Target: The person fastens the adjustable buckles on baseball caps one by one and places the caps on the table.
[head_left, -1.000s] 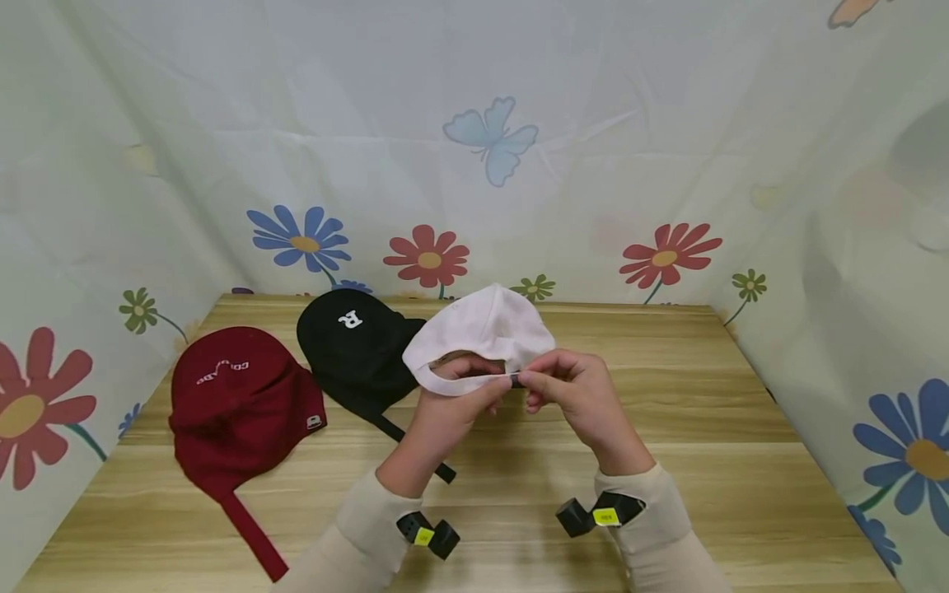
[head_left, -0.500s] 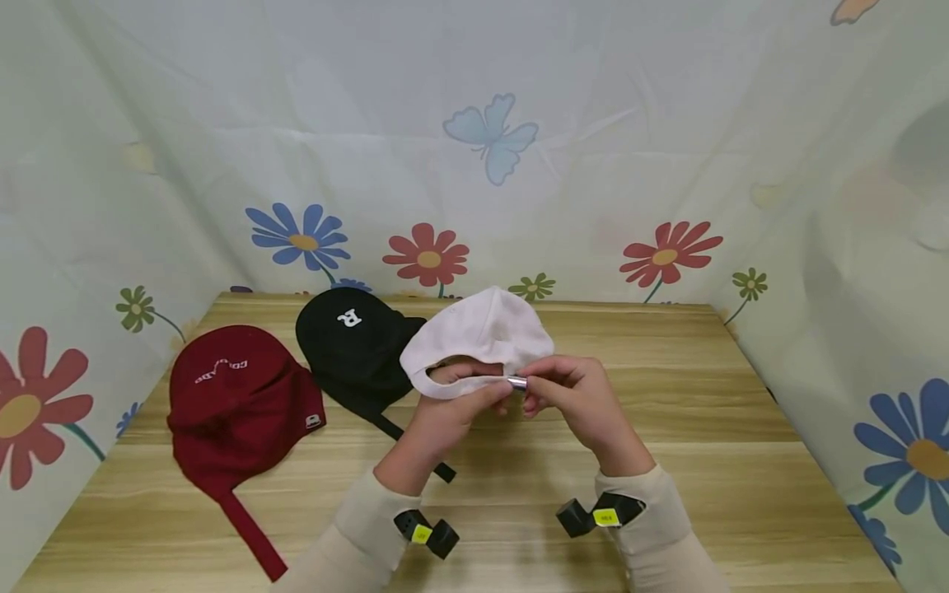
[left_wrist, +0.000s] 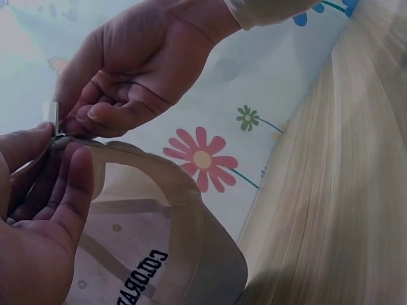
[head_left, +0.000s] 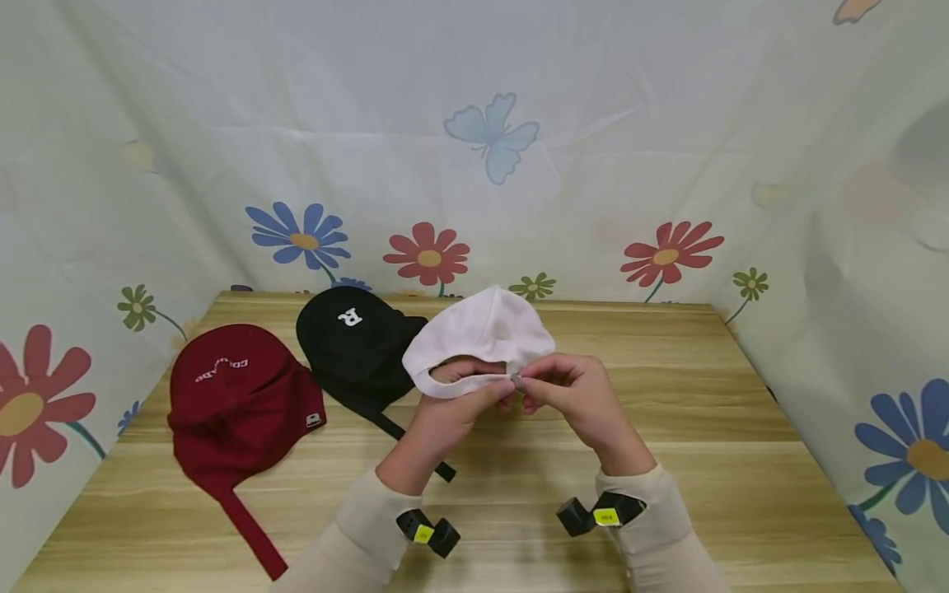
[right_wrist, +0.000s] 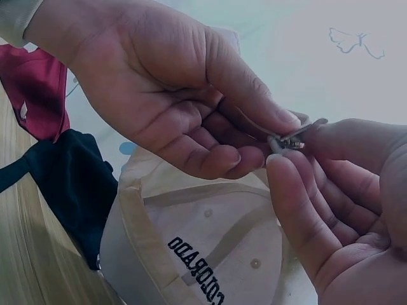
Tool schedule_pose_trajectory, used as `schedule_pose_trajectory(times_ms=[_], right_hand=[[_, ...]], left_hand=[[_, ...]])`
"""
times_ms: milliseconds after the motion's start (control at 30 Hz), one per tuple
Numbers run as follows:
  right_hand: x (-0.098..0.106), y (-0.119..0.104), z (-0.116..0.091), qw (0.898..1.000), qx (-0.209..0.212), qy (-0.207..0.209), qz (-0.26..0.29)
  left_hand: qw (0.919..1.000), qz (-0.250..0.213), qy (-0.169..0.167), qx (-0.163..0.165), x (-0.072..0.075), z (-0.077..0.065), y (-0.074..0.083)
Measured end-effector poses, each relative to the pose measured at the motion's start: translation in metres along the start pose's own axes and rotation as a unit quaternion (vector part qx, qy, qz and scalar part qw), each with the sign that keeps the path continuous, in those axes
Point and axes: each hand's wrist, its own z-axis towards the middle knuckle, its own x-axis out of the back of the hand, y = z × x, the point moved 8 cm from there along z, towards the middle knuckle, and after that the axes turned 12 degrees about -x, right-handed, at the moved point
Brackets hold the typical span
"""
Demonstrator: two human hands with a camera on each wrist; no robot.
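Both hands hold a white baseball cap (head_left: 482,329) by its back strap, raised over the table. My left hand (head_left: 448,420) reaches through the back opening and pinches the strap (head_left: 455,385) between thumb and fingers. At the strap's right end, my right hand (head_left: 574,395) pinches a small metal buckle (head_left: 516,381). In the left wrist view the buckle's flap (left_wrist: 52,113) stands up beside the left thumb. The right wrist view shows the buckle (right_wrist: 294,143) between the fingertips of both hands, with dark "COLORADO" lettering (right_wrist: 197,270) showing inside the cap. Fingers partly cover the strap end.
A black cap (head_left: 363,354) with a white letter lies left of the white cap, its loose strap pointing toward the front. Farther left lies a dark red cap (head_left: 237,395), strap extended. The wooden table (head_left: 704,494) is enclosed by flowered cloth walls (head_left: 571,107).
The buckle between the fingertips has turned: dark at first, then showing a bright silver face, now dull and smaller in view. Hands and white cap have stayed nearly in place.
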Motion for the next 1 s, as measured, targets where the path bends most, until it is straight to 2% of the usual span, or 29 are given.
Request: schedule_pose_trajectory(times_ms=[333, 400, 467, 533, 633, 833, 900, 1000], right_hand=[[0.0, -0.006, -0.001, 1.0, 0.0, 0.004, -0.016], [0.001, -0.007, -0.002, 1.0, 0.003, 0.001, -0.013], [0.003, -0.009, -0.002, 1.0, 0.004, 0.003, -0.01], [0.005, -0.009, -0.002, 1.0, 0.003, 0.006, -0.006], [0.006, -0.009, -0.002, 1.0, 0.002, 0.006, -0.003], [0.003, -0.011, -0.002, 1.0, 0.009, -0.011, 0.009], [0.003, -0.011, -0.002, 1.0, 0.012, -0.016, 0.013], [0.002, -0.012, -0.002, 0.999, 0.015, -0.023, 0.017]], left_hand=[[0.9998, 0.018, 0.004, -0.005, 0.0, 0.0, 0.002], [0.9999, -0.007, -0.001, -0.014, 0.001, -0.001, 0.0], [0.9976, -0.059, -0.013, -0.034, 0.003, -0.002, -0.002], [0.9886, -0.135, -0.029, -0.06, 0.004, -0.002, -0.003], [0.9671, -0.238, -0.052, -0.074, 0.005, -0.003, -0.007], [0.9329, -0.351, -0.053, -0.059, 0.01, -0.004, -0.009], [0.9265, -0.369, -0.051, -0.054, 0.011, -0.004, -0.007], [0.9279, -0.368, -0.04, -0.043, 0.013, -0.004, -0.006]])
